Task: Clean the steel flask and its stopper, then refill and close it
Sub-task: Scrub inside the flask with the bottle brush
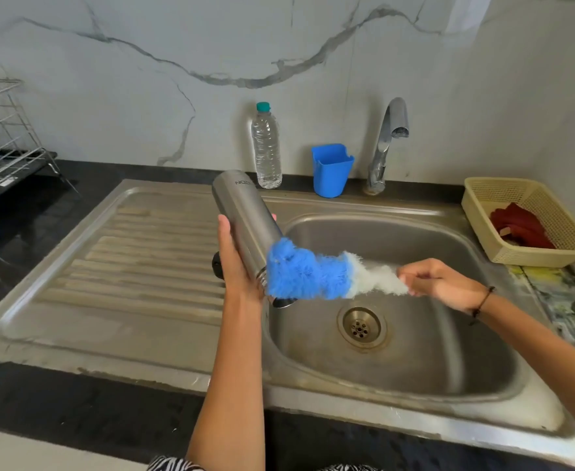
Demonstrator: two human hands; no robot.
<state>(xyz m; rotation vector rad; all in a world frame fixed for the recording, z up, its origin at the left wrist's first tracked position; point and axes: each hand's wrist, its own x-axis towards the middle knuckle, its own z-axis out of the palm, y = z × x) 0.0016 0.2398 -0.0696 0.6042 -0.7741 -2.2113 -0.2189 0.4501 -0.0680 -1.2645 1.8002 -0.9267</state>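
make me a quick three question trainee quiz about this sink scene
1. Which hand grips the tilted steel flask?
2. True or false: water is running from the chrome tap.
3. What lies in the cream plastic basket: (a) red cloth, (b) blue cup, (c) clear bottle?

Key
1. The left hand; the right hand pinches the white end of the blue and white fluffy bottle brush at the flask's mouth.
2. False.
3. (a), the red cloth.
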